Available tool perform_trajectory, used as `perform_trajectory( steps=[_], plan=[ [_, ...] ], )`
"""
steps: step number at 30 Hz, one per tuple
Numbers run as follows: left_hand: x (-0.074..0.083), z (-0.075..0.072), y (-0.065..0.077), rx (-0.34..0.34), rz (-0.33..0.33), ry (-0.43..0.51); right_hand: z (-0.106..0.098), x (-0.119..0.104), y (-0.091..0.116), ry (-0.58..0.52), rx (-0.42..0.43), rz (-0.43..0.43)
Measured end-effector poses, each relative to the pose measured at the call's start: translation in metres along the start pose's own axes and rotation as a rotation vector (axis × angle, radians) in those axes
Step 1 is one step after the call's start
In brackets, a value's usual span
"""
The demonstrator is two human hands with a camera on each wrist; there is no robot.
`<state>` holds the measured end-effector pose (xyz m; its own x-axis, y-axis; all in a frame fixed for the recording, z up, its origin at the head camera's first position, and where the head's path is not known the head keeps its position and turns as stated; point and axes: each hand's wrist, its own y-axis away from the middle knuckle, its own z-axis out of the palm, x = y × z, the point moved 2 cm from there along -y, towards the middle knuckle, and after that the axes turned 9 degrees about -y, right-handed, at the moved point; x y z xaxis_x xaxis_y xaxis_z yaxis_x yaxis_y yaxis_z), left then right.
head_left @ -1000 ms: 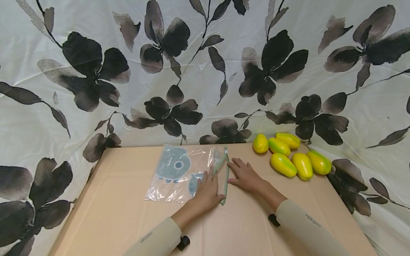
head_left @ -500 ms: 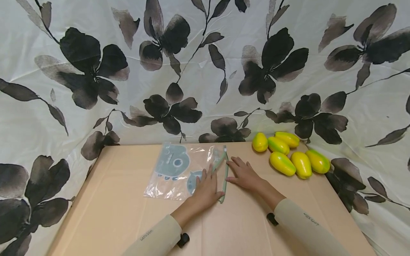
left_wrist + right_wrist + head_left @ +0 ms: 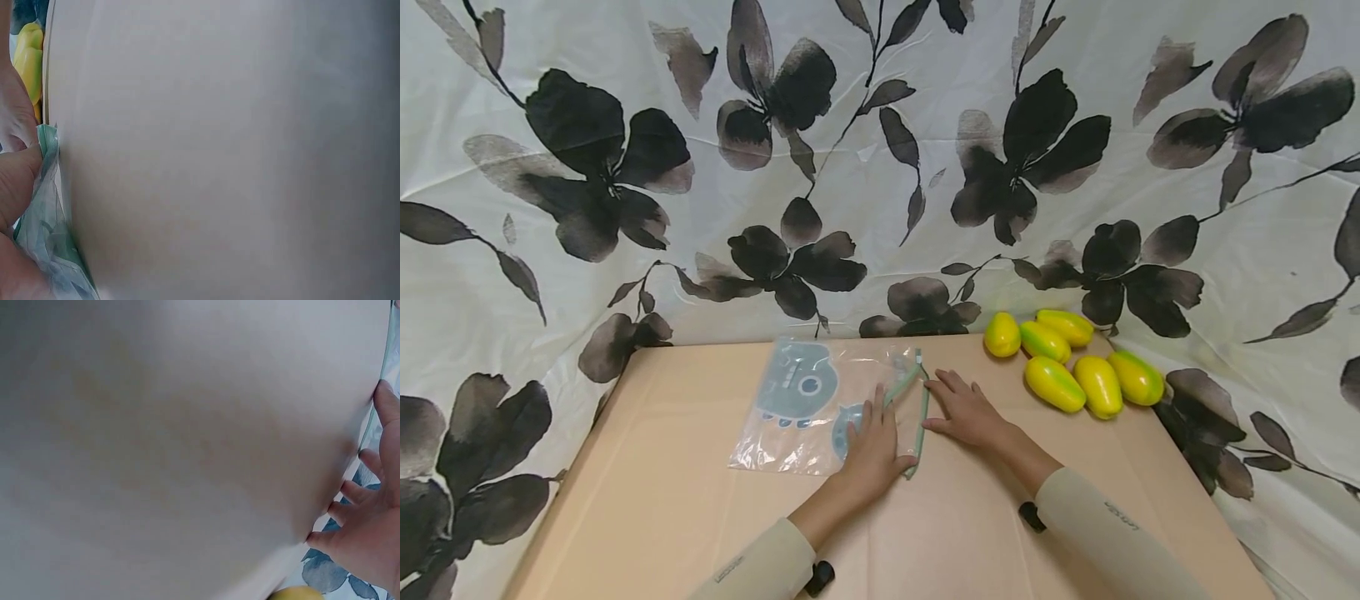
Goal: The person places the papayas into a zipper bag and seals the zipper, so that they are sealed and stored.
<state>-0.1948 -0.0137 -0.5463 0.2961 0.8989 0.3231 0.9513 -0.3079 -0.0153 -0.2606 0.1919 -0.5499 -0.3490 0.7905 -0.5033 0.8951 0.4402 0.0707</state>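
Note:
A clear zip bag (image 3: 805, 446) with a blue cartoon print lies flat near the table's far edge. Its green zip edge (image 3: 921, 421) faces right, and the two strips stand apart in a narrow V. My left hand (image 3: 872, 442) rests on the bag by this mouth, fingers extended over the upper layer, thumb at the lower end of the zip edge. My right hand (image 3: 966, 410) touches the right strip with thumb and fingertips, fingers spread and fairly straight. In the left wrist view, the bag's green edge (image 3: 47, 139) shows beside the left thumb (image 3: 19, 184).
Several yellow-green mangoes (image 3: 1097, 387) lie grouped at the table's back right, beyond my right hand. A tan cardboard-like tabletop (image 3: 700, 517) spreads under everything. A white cloth with dark flowers (image 3: 917, 200) hangs behind the far edge.
The head view has shifted slightly, so everything sits a little further left. Both hands keep nearly the same places on the zip bag, and the mangoes have not moved.

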Motion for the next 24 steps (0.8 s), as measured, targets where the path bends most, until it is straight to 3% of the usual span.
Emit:
perform_trajectory(
  steps=[13,24],
  plan=[
    [-0.002,-0.001,0.001,-0.002,0.006,-0.001,0.000,-0.004,-0.001,-0.024,0.010,0.008],
    [-0.002,-0.003,0.002,-0.005,-0.003,-0.001,-0.010,0.002,0.005,-0.087,0.015,-0.049]
  ],
)
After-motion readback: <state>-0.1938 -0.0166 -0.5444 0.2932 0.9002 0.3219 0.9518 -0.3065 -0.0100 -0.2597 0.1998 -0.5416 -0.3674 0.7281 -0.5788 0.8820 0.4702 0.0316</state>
